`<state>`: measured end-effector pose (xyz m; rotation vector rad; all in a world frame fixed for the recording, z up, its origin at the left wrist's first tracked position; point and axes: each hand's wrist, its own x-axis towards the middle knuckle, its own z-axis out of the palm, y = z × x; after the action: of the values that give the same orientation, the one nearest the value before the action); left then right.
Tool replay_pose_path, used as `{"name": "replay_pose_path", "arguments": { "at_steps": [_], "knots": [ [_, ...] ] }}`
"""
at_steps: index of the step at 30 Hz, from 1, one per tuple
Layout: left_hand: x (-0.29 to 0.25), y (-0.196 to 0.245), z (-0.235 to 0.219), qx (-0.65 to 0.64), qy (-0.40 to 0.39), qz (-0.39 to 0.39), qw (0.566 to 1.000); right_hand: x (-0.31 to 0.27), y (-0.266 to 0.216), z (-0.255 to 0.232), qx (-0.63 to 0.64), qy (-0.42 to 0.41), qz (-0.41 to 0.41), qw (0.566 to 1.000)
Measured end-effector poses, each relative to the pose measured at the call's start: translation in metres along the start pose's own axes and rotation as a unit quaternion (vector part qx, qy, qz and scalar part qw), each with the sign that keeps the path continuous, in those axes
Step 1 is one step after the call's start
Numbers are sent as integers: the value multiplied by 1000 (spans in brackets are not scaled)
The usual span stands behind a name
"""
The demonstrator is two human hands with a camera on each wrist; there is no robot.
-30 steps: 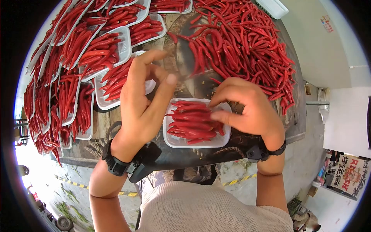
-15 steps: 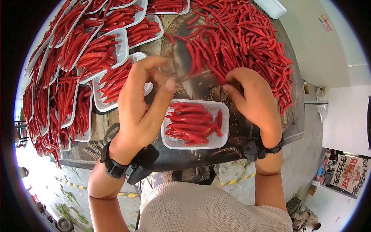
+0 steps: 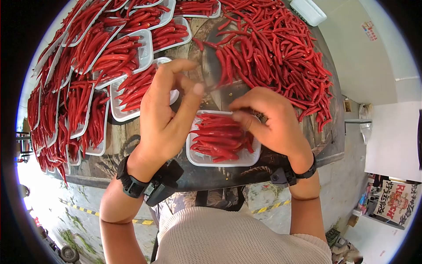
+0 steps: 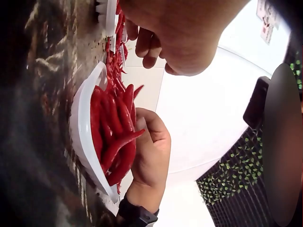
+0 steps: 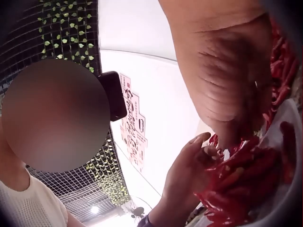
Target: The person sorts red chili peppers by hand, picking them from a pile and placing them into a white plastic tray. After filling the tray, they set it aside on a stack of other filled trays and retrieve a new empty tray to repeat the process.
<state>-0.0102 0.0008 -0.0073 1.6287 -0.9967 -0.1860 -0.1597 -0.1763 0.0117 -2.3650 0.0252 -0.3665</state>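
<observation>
A white tray [image 3: 224,163] of red chilies [image 3: 220,136] lies near the table edge in front of the person. Over its right side is the right hand [image 3: 274,121], thumb and fingers bent close to the chilies; whether they pinch one cannot be told. The left hand [image 3: 165,116] hovers at the tray's upper left, thumb and forefinger loosely bent with nothing visible between them. In the left wrist view, the right hand [image 4: 154,151] is behind the heaped chilies [image 4: 113,127]. The right wrist view has the left hand [image 5: 184,177] beside the chilies [image 5: 236,184].
Many filled white trays [image 3: 147,50] stand close together and overlapping on the left of the table. A large loose pile of chilies [image 3: 281,57] covers the back right. At the far right corner are white trays [image 3: 310,12]. A lone chili [image 3: 198,44] lies between trays and pile.
The right hand went from the tray to the near edge of the loose pile, then came back left over the tray. The left hand has stayed nearly in place.
</observation>
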Motion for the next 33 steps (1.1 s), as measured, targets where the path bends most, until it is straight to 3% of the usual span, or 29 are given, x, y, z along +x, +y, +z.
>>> {"name": "replay_pose_path", "arguments": {
  "at_steps": [2,3,5,14,19,21,24,27,29,30,32,33],
  "knots": [
    [0,-2,0,2,2,12,1000,2,8,-4,-86,107,-15,990],
    [1,-3,1,1,1,9,1000,3,12,-6,-86,105,-13,991],
    [2,-3,5,-35,32,28,998,3,20,-9,-177,182,43,966],
    [1,1,1,-15,9,43,999,4,36,-3,-284,124,80,947],
    [0,0,0,1,13,63,998,6,28,-3,-320,115,57,939],
    [-1,2,-2,-1,-21,28,999,5,29,-3,-334,117,46,934],
    [1,-3,-1,10,-11,19,1000,1,29,-5,-324,125,57,936],
    [2,-1,-1,-4,1,-4,1000,-1,24,-7,-231,160,72,957],
    [3,-4,3,-8,25,15,1000,0,9,-10,-5,120,92,988],
    [3,-5,4,-12,48,31,998,0,3,-12,-5,120,90,989],
    [4,-6,5,-9,50,38,998,-1,-4,-14,77,8,21,997],
    [3,-6,5,-7,49,43,998,-2,-4,-13,73,-9,7,997]
  ]
}}
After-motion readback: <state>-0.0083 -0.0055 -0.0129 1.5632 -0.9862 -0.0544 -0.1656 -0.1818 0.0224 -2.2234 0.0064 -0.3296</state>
